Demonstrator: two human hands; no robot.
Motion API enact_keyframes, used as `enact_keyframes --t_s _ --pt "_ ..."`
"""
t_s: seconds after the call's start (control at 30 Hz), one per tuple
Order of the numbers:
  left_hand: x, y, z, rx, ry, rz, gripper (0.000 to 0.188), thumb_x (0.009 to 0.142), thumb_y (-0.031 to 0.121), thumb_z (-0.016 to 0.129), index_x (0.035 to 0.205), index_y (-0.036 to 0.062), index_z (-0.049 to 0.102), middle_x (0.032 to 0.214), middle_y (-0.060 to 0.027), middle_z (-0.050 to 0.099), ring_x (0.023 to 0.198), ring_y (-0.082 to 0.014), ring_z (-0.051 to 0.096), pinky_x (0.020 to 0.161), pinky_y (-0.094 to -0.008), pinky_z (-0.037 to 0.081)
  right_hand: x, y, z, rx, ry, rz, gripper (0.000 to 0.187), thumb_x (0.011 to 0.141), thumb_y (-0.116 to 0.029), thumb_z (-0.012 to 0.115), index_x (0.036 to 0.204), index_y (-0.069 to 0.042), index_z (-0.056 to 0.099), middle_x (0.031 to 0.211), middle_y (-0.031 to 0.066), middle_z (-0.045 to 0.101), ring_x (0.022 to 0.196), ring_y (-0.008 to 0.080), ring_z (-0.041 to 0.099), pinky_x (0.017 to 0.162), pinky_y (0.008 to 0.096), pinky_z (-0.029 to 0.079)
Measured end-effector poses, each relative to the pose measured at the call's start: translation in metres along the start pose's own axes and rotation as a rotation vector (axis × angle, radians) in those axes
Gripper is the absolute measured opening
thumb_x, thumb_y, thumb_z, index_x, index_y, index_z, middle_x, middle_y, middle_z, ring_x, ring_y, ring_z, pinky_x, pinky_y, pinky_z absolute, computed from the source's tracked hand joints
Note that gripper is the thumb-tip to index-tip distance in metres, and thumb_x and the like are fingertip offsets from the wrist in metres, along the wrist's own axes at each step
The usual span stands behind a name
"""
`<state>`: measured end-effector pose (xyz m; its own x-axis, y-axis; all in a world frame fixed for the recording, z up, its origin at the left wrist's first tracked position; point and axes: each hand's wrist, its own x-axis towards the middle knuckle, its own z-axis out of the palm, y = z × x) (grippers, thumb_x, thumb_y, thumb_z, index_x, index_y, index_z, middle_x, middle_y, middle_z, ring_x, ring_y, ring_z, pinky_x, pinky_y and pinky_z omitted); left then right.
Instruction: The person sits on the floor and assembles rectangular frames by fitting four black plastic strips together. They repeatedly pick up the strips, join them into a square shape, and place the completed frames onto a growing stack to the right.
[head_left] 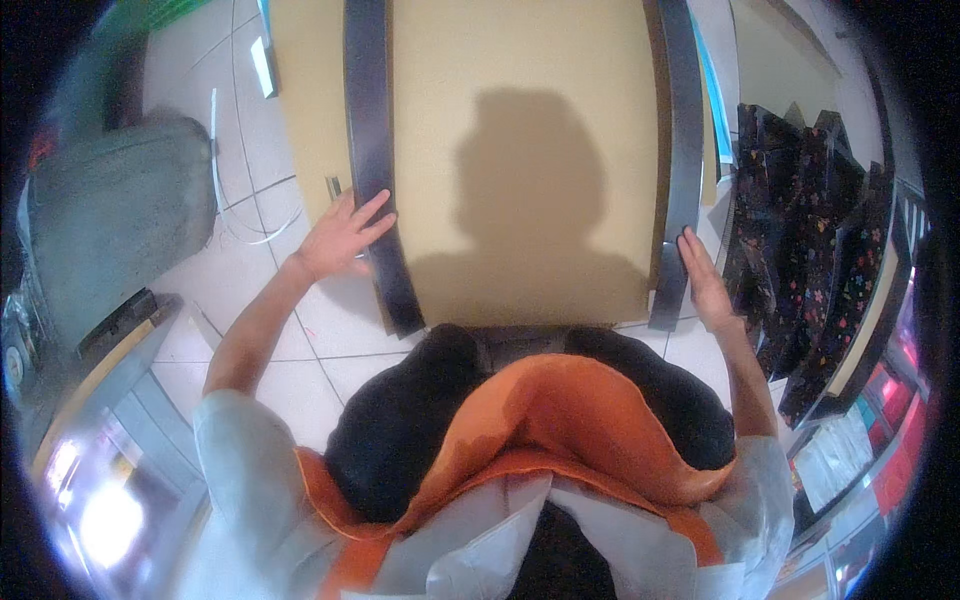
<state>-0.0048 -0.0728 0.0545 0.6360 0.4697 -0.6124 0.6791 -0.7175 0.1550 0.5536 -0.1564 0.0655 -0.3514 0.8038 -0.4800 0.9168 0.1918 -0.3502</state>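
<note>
A large tan board point(430, 110) lies in front of my knees, with the shadow of my head and shoulders on it. Along its left side runs a long dark strip point(371, 120); a similar dark strip point(682, 150) follows its right side. My left hand point(335, 240) has its fingers spread, and their tips rest on the left strip. A small metal piece point(334, 187) shows beside that hand. My right hand point(707, 282) lays its outstretched fingers against the outer edge of the right strip. Neither hand grasps anything.
Dark flower-patterned pieces point(800, 240) stand at the right. A grey padded panel point(125, 200) is on the left. A thin white cord point(215, 150) lies on the tiled floor point(290, 385). My orange apron point(540, 410) drapes over my lap.
</note>
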Motion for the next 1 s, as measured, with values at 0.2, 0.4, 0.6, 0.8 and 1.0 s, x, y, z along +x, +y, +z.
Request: enact_keyframes --t_s 0.2,0.4,0.6,0.8,1.0 --pt "-0.012 -0.005 0.033 -0.013 0.129 0.058 0.082 0.061 0.027 0.074 0.133 0.0258 0.034 0.143 -0.0034 0.020 0.125 -0.0373 0.028 0.108 -0.0469 0.017 -0.011 0.024 0.035 -0.267 0.082 -0.101 0.081 0.062 0.014 0.052 0.133 -0.016 0.032 0.141 0.0126 0.022 0.130 0.0308 0.022 0.108 0.0441 0.018" --pt "-0.020 -0.001 0.049 0.108 0.219 -0.116 0.071 0.063 0.013 0.067 0.128 0.0256 0.041 0.140 -0.0014 0.029 0.121 -0.0322 0.033 0.103 -0.0477 0.023 -0.005 0.044 0.036 -0.087 0.103 -0.028 0.051 0.079 -0.012 0.049 0.129 -0.019 0.040 0.141 0.0070 0.027 0.132 0.0292 0.018 0.109 0.0461 0.008" --pt "0.013 0.034 0.012 -0.043 0.599 -0.086 0.031 0.066 0.010 0.060 0.097 0.0083 0.055 0.118 -0.0054 0.050 0.110 -0.0265 0.044 0.092 -0.0430 0.034 0.048 -0.003 0.000 0.218 0.413 -0.229 0.026 0.071 -0.004 0.054 0.096 -0.010 0.058 0.104 0.0057 0.061 0.118 0.0237 0.045 0.106 0.0474 0.016" --pt "0.087 0.047 -0.001 -0.010 0.528 0.013 0.017 0.075 0.013 0.054 0.090 0.0066 0.053 0.086 -0.0063 0.055 0.086 -0.0216 0.055 0.081 -0.0357 0.043 0.128 -0.009 -0.008 -0.101 0.426 -0.227 0.021 0.071 -0.005 0.054 0.091 -0.009 0.055 0.085 0.0079 0.056 0.088 0.0249 0.053 0.077 0.0366 0.039" --pt "0.151 0.082 -0.022 -0.046 0.484 0.216 0.047 0.082 0.014 0.045 0.128 0.0210 0.036 0.083 -0.0082 0.055 0.069 -0.0230 0.059 0.057 -0.0326 0.050 0.145 -0.018 0.001 -0.456 0.370 -0.313 0.025 0.076 -0.010 0.047 0.101 -0.011 0.049 0.088 0.0051 0.051 0.091 0.0211 0.051 0.077 0.0341 0.038"
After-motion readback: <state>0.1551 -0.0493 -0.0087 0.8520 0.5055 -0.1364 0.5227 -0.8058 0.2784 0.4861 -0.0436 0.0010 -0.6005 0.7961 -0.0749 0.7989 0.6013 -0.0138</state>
